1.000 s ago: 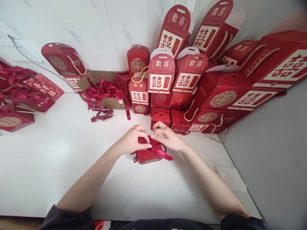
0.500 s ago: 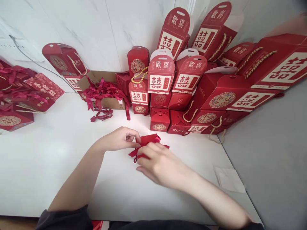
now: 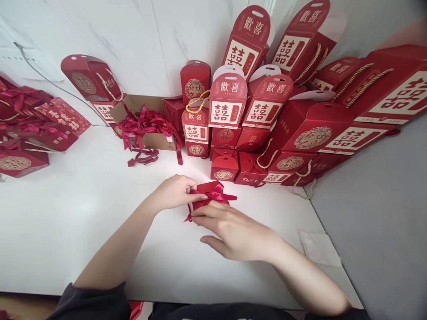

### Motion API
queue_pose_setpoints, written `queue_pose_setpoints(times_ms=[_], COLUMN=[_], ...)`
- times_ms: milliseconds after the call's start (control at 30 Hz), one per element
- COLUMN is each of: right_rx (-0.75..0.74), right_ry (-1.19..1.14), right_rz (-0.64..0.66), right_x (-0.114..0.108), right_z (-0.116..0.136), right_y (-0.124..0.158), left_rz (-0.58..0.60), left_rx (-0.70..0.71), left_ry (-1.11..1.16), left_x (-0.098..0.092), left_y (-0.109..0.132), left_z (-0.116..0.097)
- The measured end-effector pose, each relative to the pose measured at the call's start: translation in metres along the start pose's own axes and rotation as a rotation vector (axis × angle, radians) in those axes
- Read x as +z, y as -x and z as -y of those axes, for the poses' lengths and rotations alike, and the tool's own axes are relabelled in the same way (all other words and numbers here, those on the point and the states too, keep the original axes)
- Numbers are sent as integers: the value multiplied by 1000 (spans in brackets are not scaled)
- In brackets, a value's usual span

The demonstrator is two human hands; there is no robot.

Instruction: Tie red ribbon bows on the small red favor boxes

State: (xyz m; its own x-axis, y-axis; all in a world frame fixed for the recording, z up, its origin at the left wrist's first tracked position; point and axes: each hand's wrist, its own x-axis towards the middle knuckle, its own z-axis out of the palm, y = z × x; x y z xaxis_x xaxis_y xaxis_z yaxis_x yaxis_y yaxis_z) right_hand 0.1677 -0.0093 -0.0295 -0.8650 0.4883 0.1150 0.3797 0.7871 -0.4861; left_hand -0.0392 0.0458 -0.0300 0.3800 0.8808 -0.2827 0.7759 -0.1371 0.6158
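A small red gift box (image 3: pixel 204 186) sits on the white tabletop in front of me, with a shiny crimson ribbon bow (image 3: pixel 216 192) across its top. My left hand (image 3: pixel 176 192) comes in from the left, thumb and curled fingers pinching the ribbon at the bow's left side. Over the near side of the box lies my right hand (image 3: pixel 233 229), its fingers stretched out and its thumb held apart. A dark ribbon loop hangs at the box's left corner by the right fingertips. The right hand hides much of the box's front.
Stacked red gift boxes (image 3: pixel 227 113) with rope handles line the back and right. A cardboard box (image 3: pixel 160 141) of crimson ribbons stands behind my left hand. More ribboned boxes (image 3: pixel 23 160) are at far left. A pale flat sheet (image 3: pixel 320 249) lies near the right edge.
My left hand has shifted right onto the bow, its thumb now over the ribbon. My right hand has moved slightly right and lower, fingers straighter, so more of the bow shows.
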Motion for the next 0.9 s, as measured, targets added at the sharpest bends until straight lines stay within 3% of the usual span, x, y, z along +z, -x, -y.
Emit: queue_pose_setpoints(times_ms=[167,333,467,600,700,800,900], right_rx=[-46,30,6,85,181,236,238], right_ry=[-261,-291,-333,-333,-279,-238,-230], right_rz=[150,287,414,331,256,207,187], right_x=[-39,-37,-37,-57,-71,-74,-70], right_z=[-15,-28,-34,-38,-40,-41,-42], right_y=[20,25,25,35,45,50,50], left_rz=[-116,-151,-128,7,-52,-76,1], left_rx=[-55,-68,-59,20,154,268,244], left_ry=[-149,-185,-171,-61,-77,-135,-126], left_x=[5,9,6,-8,-13,-4,8], left_y=[1,0,1,8,14,16,15], left_z=[-7,-9,-4,2,-1,-10,-22])
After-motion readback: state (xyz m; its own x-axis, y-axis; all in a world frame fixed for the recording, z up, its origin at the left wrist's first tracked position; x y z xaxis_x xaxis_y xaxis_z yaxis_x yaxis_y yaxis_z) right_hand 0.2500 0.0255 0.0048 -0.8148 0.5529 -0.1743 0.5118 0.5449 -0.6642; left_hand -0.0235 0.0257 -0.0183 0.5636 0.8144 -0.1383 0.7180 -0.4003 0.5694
